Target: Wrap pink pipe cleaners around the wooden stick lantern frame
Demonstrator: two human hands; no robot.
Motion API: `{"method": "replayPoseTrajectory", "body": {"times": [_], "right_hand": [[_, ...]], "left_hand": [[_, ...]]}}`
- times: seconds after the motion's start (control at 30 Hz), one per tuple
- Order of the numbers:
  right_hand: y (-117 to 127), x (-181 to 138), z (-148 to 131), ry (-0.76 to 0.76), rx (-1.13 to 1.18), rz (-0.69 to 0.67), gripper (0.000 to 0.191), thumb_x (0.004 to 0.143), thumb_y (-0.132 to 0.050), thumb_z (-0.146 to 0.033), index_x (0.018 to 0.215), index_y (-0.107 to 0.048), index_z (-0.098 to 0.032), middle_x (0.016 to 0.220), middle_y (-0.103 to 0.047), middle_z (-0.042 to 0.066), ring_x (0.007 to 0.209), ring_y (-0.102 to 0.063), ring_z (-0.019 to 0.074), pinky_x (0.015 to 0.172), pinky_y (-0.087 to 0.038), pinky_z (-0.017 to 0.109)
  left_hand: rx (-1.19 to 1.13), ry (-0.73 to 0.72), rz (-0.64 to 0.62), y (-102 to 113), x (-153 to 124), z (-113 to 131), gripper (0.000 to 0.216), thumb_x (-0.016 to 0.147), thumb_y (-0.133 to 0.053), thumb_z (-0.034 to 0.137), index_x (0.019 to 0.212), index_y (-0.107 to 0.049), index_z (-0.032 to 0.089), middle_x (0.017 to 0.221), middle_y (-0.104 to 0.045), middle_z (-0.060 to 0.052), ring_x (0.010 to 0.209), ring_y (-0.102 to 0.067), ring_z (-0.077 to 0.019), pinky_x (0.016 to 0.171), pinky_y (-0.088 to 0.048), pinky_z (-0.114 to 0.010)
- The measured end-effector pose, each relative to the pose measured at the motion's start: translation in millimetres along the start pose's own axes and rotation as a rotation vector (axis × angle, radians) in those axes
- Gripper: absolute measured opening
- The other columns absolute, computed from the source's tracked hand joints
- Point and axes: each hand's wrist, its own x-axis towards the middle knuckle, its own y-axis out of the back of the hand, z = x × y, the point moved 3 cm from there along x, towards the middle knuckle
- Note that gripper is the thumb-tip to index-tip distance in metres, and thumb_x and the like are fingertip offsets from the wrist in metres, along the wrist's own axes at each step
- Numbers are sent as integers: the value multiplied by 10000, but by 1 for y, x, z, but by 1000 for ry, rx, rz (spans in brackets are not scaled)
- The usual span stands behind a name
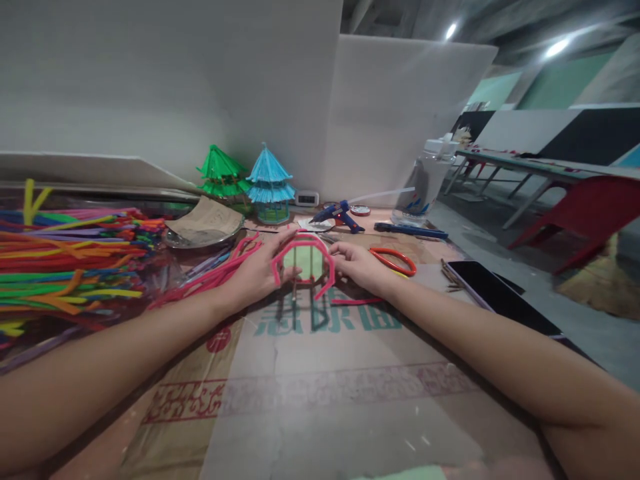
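Between my hands is a small craft frame [330, 270] edged with bent pink pipe cleaner, with thin brown sticks standing out of a pale green base. My left hand [260, 267] grips its left side, the thumb reaching in across the green base. At the right edge, my right hand [357, 265] pinches the frame with bent fingers. The pink edging has a loose end at the lower right. A pink pipe cleaner strip [356, 302] lies below my right hand. Orange-handled pliers or scissors [400, 257] rest just beyond it.
Bundles of coloured pipe cleaners [75, 260] fill the left. Behind stand green [223, 170] and blue [270, 173] model pavilions, a blue glue gun [340, 215], a clear plastic jug [425, 180] and a metal plate [203, 230]. A phone [500, 293] lies right, on the cardboard-covered table [350, 413].
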Motion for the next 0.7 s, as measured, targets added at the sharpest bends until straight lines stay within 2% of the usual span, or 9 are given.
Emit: {"method": "replayPoseTrajectory", "body": {"times": [0.13, 0.2, 0.33, 0.47, 0.53, 0.6, 0.7], "right_hand": [[-4, 1, 2, 2, -71, 38, 174, 890, -727, -302, 832, -599, -199, 617, -687, -31, 555, -657, 110, 523, -486, 192], [-1, 1, 0, 30, -73, 57, 171, 934, -676, -316, 825, -630, -192, 644, -697, -13, 584, -673, 120, 564, -525, 215], [9, 2, -14, 209, -78, 120, 278, 971, -642, -440, 892, -718, -184, 767, -719, 15, 659, -670, 128, 652, -564, 260], [8, -1, -31, 297, -129, 37, 271, 936, -708, -427, 1064, -778, -199, 914, -747, 33, 766, -663, 140, 741, -564, 291], [3, -4, -34, 278, -128, -1, 280, 921, -727, -411, 1109, -790, -214, 1008, -765, 45, 835, -670, 155, 785, -561, 311], [-2, -5, -34, 247, -96, 4, 271, 886, -764, -406, 1073, -805, -215, 1073, -774, 59, 922, -680, 181, 830, -557, 330], [-5, -5, -29, 175, 29, 47, 267, 806, -839, -411, 960, -804, -196, 1009, -773, 61, 922, -675, 191, 842, -550, 339]], "left_hand": [[-47, -59, 17, 2, -3, -4, 689, 964, -668, 327, 1592, -394, 263, 1653, -440, -140, 1496, -476, -322, 1250, -422, -517], [-75, -85, 19, 1, -3, -8, 732, 934, -706, 319, 1594, -392, 281, 1660, -433, -126, 1478, -498, -320, 1235, -448, -496], [-137, 1, 43, -4, -3, -8, 670, 929, -693, 277, 1556, -457, 273, 1591, -512, -119, 1277, -660, -289, 1031, -626, -405], [-284, 80, 42, -9, -7, 2, 627, 899, -686, 216, 1501, -533, 309, 1545, -558, -78, 1057, -732, -207, 853, -675, -299], [-397, 116, 24, -11, -9, 3, 626, 862, -707, 208, 1458, -578, 349, 1560, -542, -43, 1077, -727, -202, 846, -672, -279], [-479, 150, -17, -13, -11, 1, 598, 863, -699, 220, 1430, -603, 383, 1545, -552, -18, 1159, -708, -221, 889, -667, -300], [-415, 91, -36, -12, -12, -5, 589, 896, -683, 247, 1454, -586, 411, 1530, -556, -22, 1269, -660, -259, 958, -656, -361]]}}
